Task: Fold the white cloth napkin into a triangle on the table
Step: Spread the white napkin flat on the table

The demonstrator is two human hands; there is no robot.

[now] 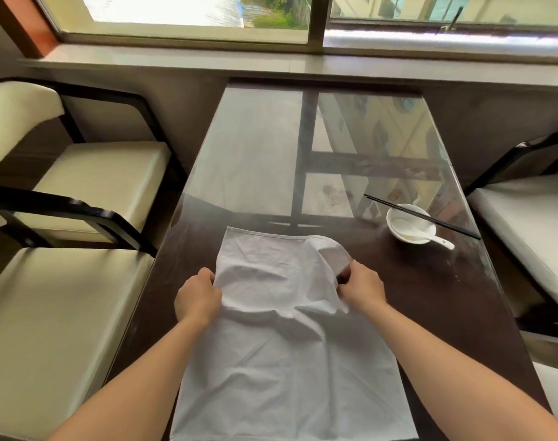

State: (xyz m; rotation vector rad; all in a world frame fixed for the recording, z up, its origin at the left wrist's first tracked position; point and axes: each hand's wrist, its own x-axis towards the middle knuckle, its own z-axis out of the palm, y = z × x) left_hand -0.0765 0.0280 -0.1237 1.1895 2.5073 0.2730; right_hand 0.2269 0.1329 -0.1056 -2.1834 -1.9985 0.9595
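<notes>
Napkin (290, 338) lies rumpled at bench (430, 297) near edge; bowl (410, 226) far right; both hands, left (197, 297) and right (363, 286), pinch its side edges.

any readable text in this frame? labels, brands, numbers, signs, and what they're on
None readable.
White cloth napkin: plain, no print or tag visible.
Bowl, spoon, chopsticks: no markings visible.
Glass tabletop: only window reflections, no lettering.
Outside the window: greenery and buildings, too blurred to show any sign.
</notes>
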